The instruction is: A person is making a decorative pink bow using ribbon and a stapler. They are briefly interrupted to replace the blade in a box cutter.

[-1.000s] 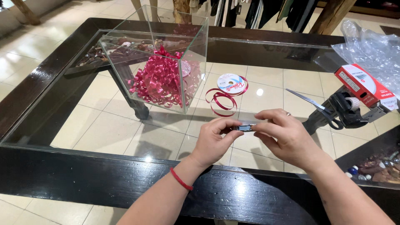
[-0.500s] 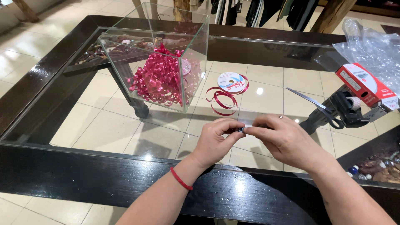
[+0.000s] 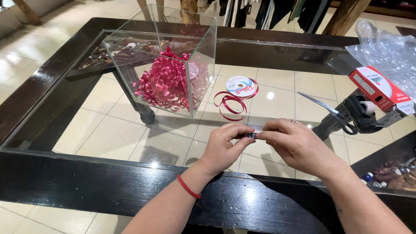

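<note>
Left hand [image 3: 223, 145] and right hand [image 3: 299, 145] pinch a small dark piece [image 3: 252, 135] between fingertips, both grips closed on it, above the glass worktop [image 3: 130, 134]

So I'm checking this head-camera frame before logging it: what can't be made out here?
- The small dark thing pinched between left hand and right hand: fingertips cover most of it, too small to identify.
- Scissors: handles overlap a dark object under the red box, which stays unclear.
- Plastic bag: cut off by the right edge.
- Beads at lower right: too small, partly cut off.
</note>
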